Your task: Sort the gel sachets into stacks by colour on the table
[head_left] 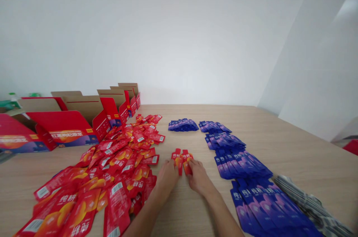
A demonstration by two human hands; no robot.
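Observation:
Two small red pouches with orange fruit prints stand side by side at the middle of the table. My left hand (168,174) is closed on the left red pouch (177,158). The right red pouch (186,158) is gripped at its outer edge by my right hand (198,177). The pouches' spouted tops point away from me and their lower parts are partly covered by my fingers. To the left of my left hand spreads a loose heap of red pouches (120,162), some showing barcodes. Overlapping rows of blue-purple pouches (240,162) lie to the right of my right hand.
Open red cardboard boxes (69,128) line the table's left side behind the heap. Another group of blue pouches (183,125) lies farther back. At the right front is a grey striped bundle (310,203). A white wall (195,43) rises behind the wooden table (291,143).

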